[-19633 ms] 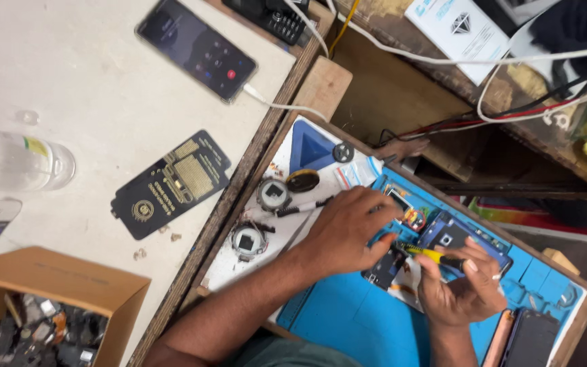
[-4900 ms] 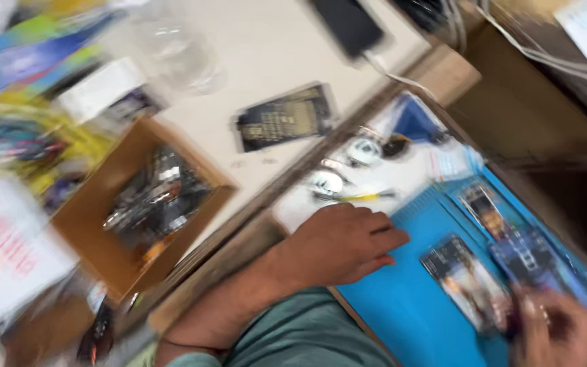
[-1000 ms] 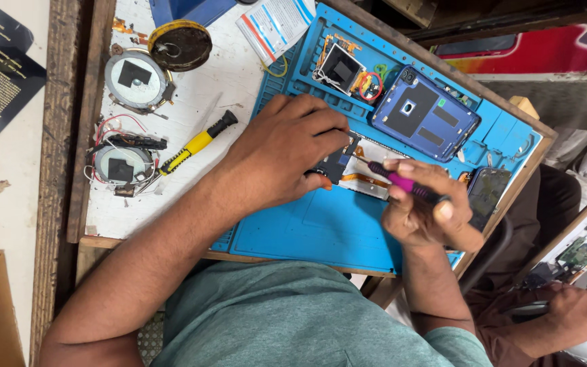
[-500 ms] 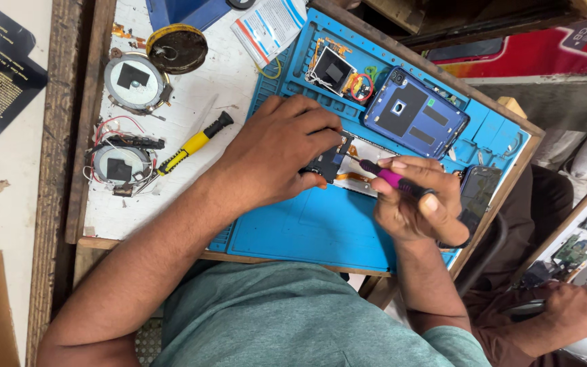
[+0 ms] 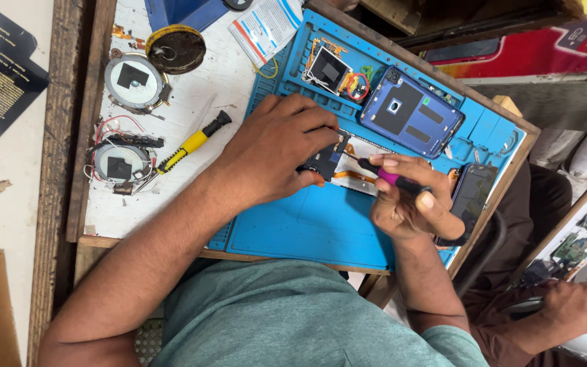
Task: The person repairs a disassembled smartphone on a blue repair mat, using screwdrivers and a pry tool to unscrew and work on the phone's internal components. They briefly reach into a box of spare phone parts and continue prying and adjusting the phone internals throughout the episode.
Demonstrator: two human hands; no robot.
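— On the blue work mat (image 5: 307, 224), what are the two hands doing?

— Left hand (image 5: 276, 153) lies palm down, fingers curled, pinning the near end of an opened phone body (image 5: 348, 163). Right hand (image 5: 405, 204) is closed round a pink-handled screwdriver (image 5: 392, 178), its tip touching the phone's dark board.

— How does the phone lie?

— Flat on the mat, long axis running left to right with a slight downward slant toward the right; the screwdriver lies roughly along the same line, tip pointing left.

— Room around them?

— Bare mat on the near side, up to the wooden table edge (image 5: 287, 259). Farther off sit a blue back cover (image 5: 410, 112) and a small circuit module (image 5: 331, 70), close together (the cover almost touches the right hand's knuckles). A dark phone (image 5: 470, 197) lies just right of that hand by the mat's right rim. Well apart on the left, a yellow-handled screwdriver (image 5: 191, 143) rests on the white board.
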